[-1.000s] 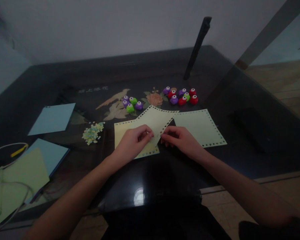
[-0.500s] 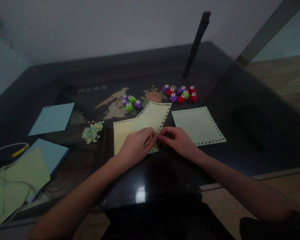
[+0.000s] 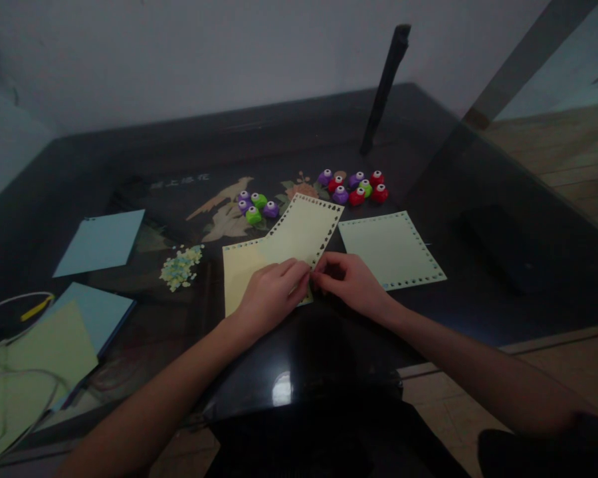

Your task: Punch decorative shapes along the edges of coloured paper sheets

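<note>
Both hands meet at the near corner of a pale yellow-green paper sheet (image 3: 303, 228) with punched shapes along its edges. My left hand (image 3: 274, 289) pinches that sheet, fingers closed at the corner. Close beside it, my right hand (image 3: 349, 282) is also closed, thumb and forefinger together at the same corner; its fingertips partly hide the edge. Under the held sheet lies a yellow paper sheet (image 3: 239, 265), partly covered by my left hand. Just right of my hands is a pale green sheet (image 3: 391, 249) with holes punched along its edges.
Purple, red and green craft punches stand in two groups, one at right (image 3: 357, 192) and one at left (image 3: 253, 207). Paper bits (image 3: 179, 267) are heaped to the left. Blue sheets (image 3: 102, 242), a green sheet (image 3: 54, 352) and a white cable (image 3: 17, 292) lie farther left. A black post (image 3: 385, 93) rises behind.
The held sheet's far end has lifted and tilted slightly. My fingers stay at its near corner, the right fingertips a little closer together. The whole view has shifted slightly.
</note>
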The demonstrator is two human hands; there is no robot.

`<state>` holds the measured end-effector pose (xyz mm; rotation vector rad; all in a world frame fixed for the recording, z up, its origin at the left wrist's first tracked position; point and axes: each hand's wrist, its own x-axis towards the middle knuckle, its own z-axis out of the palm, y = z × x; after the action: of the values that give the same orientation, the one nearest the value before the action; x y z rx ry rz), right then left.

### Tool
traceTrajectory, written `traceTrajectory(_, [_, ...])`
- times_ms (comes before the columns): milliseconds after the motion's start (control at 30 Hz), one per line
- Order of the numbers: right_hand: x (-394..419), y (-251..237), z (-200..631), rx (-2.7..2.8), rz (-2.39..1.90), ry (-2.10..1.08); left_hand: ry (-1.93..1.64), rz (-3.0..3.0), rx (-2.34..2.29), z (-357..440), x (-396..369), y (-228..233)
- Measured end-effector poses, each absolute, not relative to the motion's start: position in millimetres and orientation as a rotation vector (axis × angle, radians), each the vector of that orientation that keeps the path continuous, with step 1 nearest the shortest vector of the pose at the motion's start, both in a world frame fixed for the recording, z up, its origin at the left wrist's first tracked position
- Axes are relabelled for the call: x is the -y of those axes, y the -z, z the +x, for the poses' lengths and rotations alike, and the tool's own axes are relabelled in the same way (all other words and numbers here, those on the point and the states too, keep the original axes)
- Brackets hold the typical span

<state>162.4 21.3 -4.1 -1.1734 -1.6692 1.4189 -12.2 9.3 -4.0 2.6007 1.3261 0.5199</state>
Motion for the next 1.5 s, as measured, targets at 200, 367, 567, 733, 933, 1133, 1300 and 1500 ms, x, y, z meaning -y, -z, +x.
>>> traceTrajectory(200, [-23,4,162,1.573,-1.173,-1.451,-0.547,2.664,-1.352,-11,-8,5])
traceTrajectory(367, [-26,-2,167,1.56,-1.199,-1.371,-0.782,2.388,-1.353,-13,-9,0])
traceTrajectory(567, [-34,-12,184,1.525,-1.178,-1.04,-0.847,2.188,-1.353,-14,-13,-1])
traceTrajectory(733, [-36,-21,193,1.446,-1.15,-0.975,-0.702,2.241,-1.29,-11,-25,3])
traceTrajectory(933, [-34,-23,198,1.449,-1.126,-0.926,-0.534,2.413,-1.286,-2,-42,10])
traceTrajectory(1133, [-36,-21,202,1.472,-1.081,-0.885,-0.496,2.463,-1.325,6,-46,12])
traceTrajectory(1300, [-36,-20,203,1.474,-1.057,-0.884,-0.557,2.438,-1.301,5,-45,12])
traceTrajectory(1500, [-35,-19,203,1.475,-1.072,-0.873,-0.787,2.25,-1.169,0,-46,9])
